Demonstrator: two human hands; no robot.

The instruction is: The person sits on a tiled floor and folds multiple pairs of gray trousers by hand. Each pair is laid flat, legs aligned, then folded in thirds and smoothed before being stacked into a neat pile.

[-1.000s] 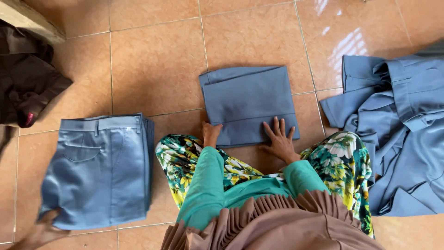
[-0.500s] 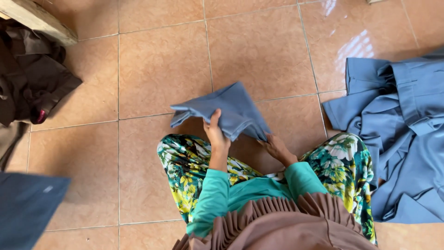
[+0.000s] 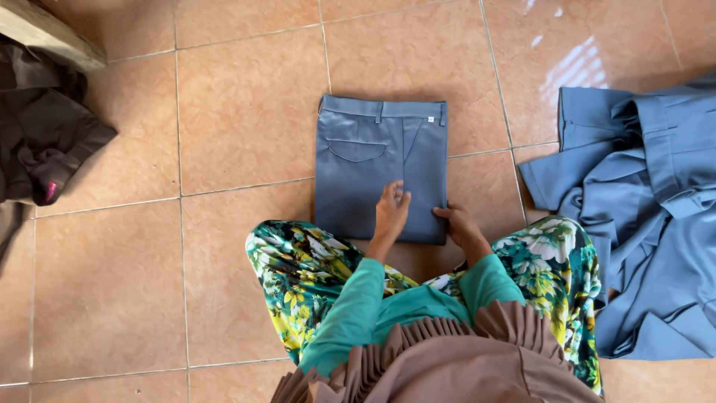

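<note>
Even, soft daylight is seen throughout. A striped glare patch is reflected on the glossy floor tiles at two o'clock. Shadows are faint; focus is sharp.

Folded trousers in plain slate blue lie on the floor, with a small white tag at the waistband. The floor is glossy terracotta-orange tile, faintly mottled, with pale grey grout lines and a white patch of glare toward its far right corner. A heap of cloth along the right edge is the same slate blue, unpatterned. At the far left corner lies a dark brown garment with a spot of pink. The person's skirt is a floral print: green, yellow, white and teal on black. The sleeves are plain teal, and a pleated scarf is dusty brown.
</note>
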